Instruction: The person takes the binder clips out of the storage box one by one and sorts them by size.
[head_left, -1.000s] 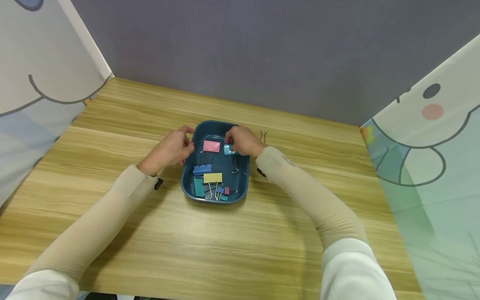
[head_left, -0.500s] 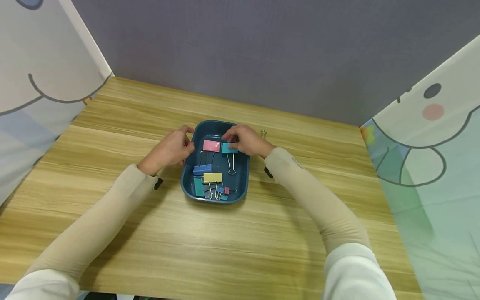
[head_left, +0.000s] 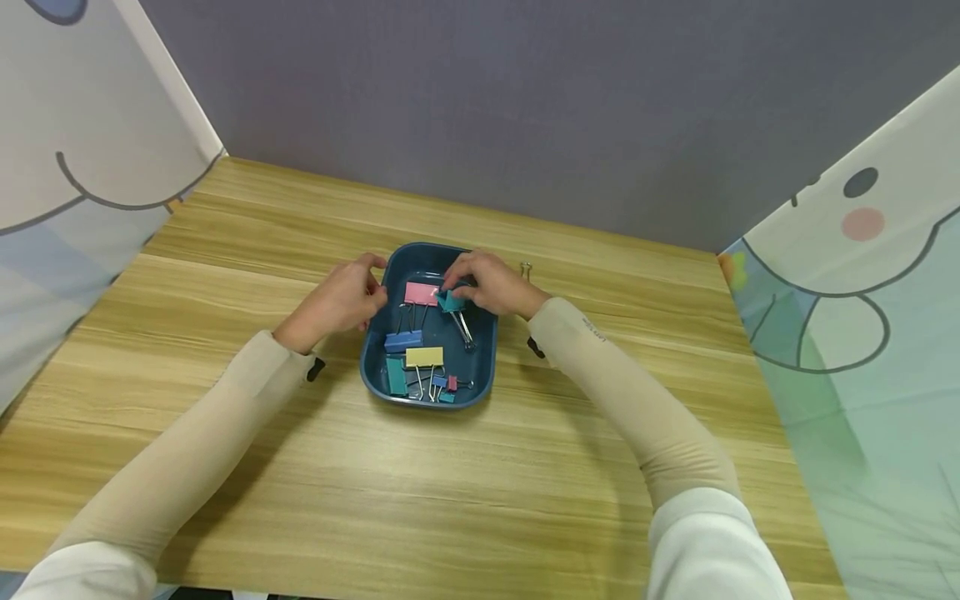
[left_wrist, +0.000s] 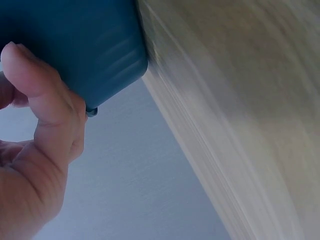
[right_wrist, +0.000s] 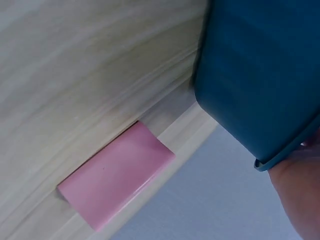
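A dark blue plastic tray (head_left: 480, 392) holding several binder clips stands on the wooden table. My left hand (head_left: 337, 296) grips its left rim with curled fingers; the left wrist view shows the hand against the outer wall. Inside the tray, my right hand (head_left: 487, 283) pinches a teal binder clip (head_left: 452, 302) by its body, tilted, its wire handles pointing toward the front right. Just left of that clip lies a pink binder clip (head_left: 422, 293). The right fingertips are hidden behind the tray in the right wrist view.
In the tray's front half lie a blue clip (head_left: 403, 340), a yellow clip (head_left: 424, 357), a green clip (head_left: 397, 377) and several small clips. Another pink binder clip (right_wrist: 117, 175) lies on the table outside the tray; my right wrist mostly covers it in the head view. A grey wall stands behind.
The teal clip shifts slightly left and turns from lying flat-faced to tilted, its handles swinging toward the right. My right hand draws back slightly to the right. The left hand stays at the rim.
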